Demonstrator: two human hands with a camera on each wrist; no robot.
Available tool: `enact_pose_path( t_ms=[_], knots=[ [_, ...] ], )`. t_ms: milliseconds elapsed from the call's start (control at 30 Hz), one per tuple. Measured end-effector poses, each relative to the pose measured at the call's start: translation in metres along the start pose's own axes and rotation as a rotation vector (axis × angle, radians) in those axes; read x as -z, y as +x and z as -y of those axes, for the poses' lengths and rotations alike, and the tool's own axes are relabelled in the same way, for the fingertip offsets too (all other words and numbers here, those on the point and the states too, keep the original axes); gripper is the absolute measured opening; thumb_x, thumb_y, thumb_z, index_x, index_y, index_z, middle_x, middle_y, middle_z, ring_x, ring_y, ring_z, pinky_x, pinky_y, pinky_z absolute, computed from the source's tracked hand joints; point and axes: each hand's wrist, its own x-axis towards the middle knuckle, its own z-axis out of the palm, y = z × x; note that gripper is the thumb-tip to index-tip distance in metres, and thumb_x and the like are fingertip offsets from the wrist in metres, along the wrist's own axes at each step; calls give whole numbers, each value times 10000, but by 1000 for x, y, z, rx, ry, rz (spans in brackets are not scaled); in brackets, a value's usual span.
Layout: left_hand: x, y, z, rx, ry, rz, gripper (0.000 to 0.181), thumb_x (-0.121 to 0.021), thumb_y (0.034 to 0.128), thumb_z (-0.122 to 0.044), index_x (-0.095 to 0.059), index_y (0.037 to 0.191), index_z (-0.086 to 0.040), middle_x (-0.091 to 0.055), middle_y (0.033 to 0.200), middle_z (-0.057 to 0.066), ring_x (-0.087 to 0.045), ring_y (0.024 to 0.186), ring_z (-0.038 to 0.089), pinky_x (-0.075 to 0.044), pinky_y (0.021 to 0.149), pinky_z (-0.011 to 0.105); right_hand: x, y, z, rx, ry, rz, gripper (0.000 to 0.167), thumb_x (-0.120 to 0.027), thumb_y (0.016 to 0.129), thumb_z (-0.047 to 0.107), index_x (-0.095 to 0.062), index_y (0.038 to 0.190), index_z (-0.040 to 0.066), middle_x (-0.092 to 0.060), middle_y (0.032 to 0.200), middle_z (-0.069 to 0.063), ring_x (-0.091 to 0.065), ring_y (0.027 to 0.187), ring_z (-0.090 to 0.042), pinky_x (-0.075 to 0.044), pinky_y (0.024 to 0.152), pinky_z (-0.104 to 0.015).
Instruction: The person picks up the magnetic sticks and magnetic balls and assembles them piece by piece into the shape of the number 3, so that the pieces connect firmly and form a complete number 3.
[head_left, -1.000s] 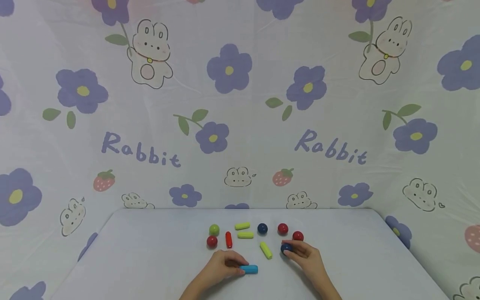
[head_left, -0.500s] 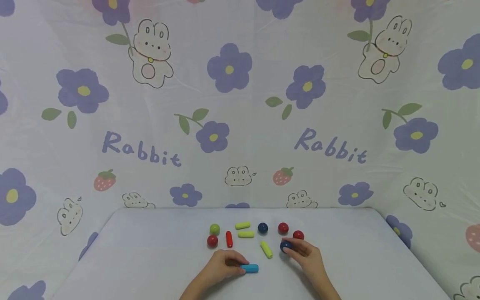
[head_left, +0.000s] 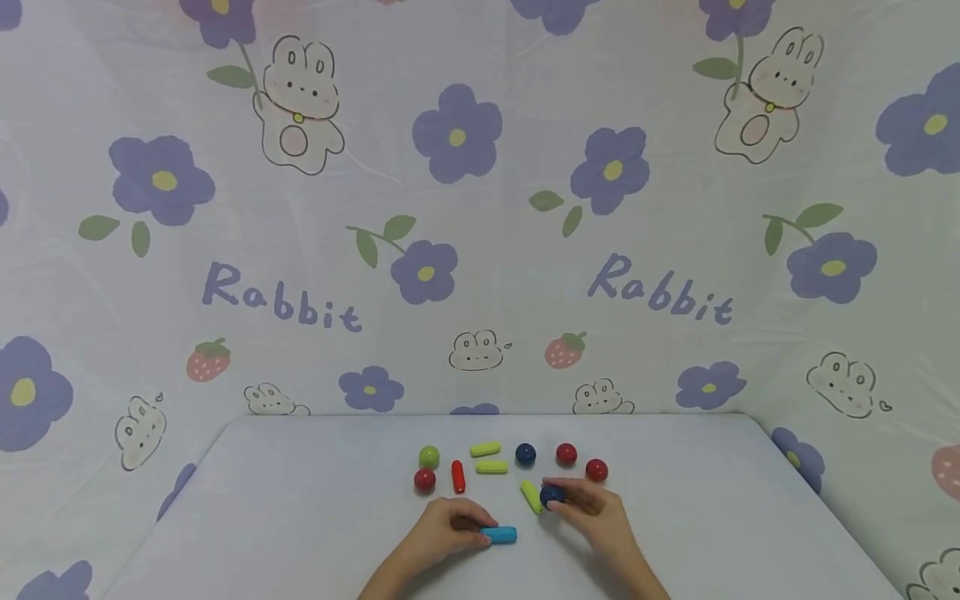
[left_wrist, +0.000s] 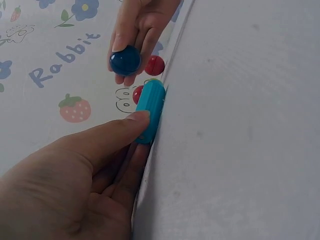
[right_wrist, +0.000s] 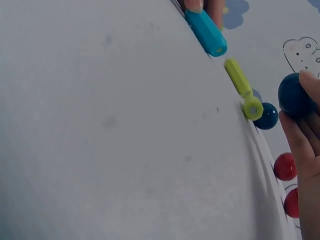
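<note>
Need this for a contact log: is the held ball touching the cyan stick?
Apart: the head view shows table between the held ball and cyan stick.

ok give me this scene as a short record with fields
left hand: pinches bright-blue ridged stick
right hand: pinches glossy dark-blue ball
other balls: three glossy red balls, one glossy green ball, another glossy dark-blue ball
other sticks: three yellow-green sticks, one red stick
surface: white tabletop
backdrop: white flower-printed cloth
</note>
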Motion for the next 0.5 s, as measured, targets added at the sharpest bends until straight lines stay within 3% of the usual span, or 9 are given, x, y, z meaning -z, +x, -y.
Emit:
enact_pose_path(
  t_ms=[267,500],
  knots=[
    [0,-4,-10,-15,-6,-13,200,-715,745,-85,-697,937,-139,-645,883,-48,-598,813,124,-470,723,225,-10,-3,5,-2,42,148,347,-715,763,244,-635,1092,170,-618,1088,5,-547,1039,-148,-424,838,-250],
    [0,-1,-2,-19,-7,-16,205,-727,731,-102,-699,919,-180,-645,876,-65,-601,811,114,-472,723,229,-14,-7,2,27,99,281,326,-672,806,169,-612,1119,101,-601,1119,-60,-545,1047,-210,-419,851,-269]
  ],
)
